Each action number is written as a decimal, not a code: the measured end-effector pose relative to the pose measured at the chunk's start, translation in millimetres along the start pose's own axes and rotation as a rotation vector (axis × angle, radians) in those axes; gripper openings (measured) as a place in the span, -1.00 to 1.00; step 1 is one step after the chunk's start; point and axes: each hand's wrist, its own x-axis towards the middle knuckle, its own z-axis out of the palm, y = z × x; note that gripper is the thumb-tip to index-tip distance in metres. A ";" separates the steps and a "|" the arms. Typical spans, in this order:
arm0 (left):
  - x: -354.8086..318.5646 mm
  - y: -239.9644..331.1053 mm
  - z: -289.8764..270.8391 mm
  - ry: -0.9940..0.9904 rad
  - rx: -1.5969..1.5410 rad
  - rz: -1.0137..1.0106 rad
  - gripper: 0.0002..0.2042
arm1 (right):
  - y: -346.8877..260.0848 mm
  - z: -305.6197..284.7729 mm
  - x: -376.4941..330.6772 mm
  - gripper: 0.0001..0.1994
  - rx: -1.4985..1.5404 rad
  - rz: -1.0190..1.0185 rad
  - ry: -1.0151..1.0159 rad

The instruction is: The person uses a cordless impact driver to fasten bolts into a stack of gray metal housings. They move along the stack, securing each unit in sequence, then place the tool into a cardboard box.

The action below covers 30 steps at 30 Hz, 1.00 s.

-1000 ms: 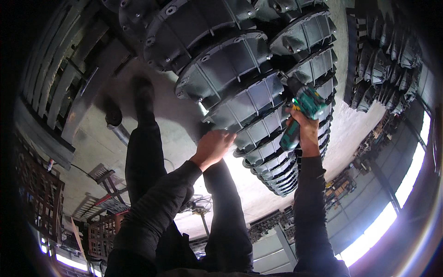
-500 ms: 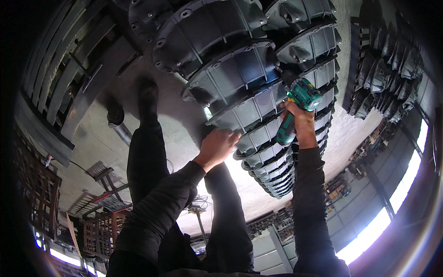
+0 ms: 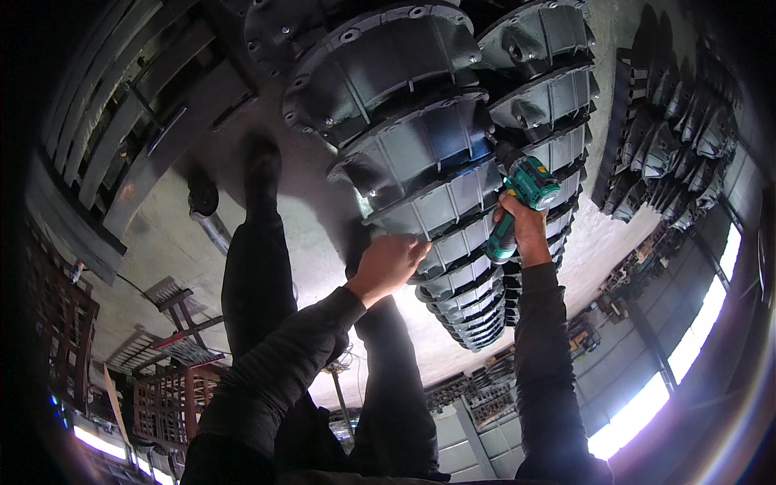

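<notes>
A green and black cordless drill [image 3: 529,184] is gripped in my right hand [image 3: 525,230], fingers wrapped round its handle. The drill's front end points up and left at a dark grey, ribbed metal housing [image 3: 436,137] in a long stack of similar castings. Whether the tip touches the flange is hard to make out. My left hand [image 3: 388,265] is closed, thumb and fingers drawn together, next to the left edge of the stack below the drill. What those fingers hold, if anything, is hidden.
More bolt-holed castings [image 3: 380,65] lie at the top. A second pile of dark metal parts [image 3: 663,145] stands on the right. Slatted metal racking [image 3: 121,113] is at upper left, and a dark cylindrical piece [image 3: 204,206] rests on the concrete floor left of my leg.
The view has shifted slightly. My left hand has moved a little to the right. The drill stays in my right hand, still at the housing flange.
</notes>
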 end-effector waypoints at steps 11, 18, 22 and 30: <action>-5.6 -9.1 9.7 0.021 0.101 0.093 -0.60 | -4.1 4.7 -2.7 -0.94 0.008 0.021 0.022; -11.6 -8.3 4.3 0.010 0.253 0.232 -0.74 | -4.2 5.9 -3.0 -0.94 0.039 -0.008 0.005; -16.1 -11.4 11.2 -0.010 0.194 0.171 -0.68 | -2.3 6.6 -1.7 -0.91 0.081 -0.005 0.028; -21.9 -28.4 21.8 -0.080 0.174 0.034 -0.58 | 3.9 2.8 -3.6 -0.85 0.032 -0.098 0.007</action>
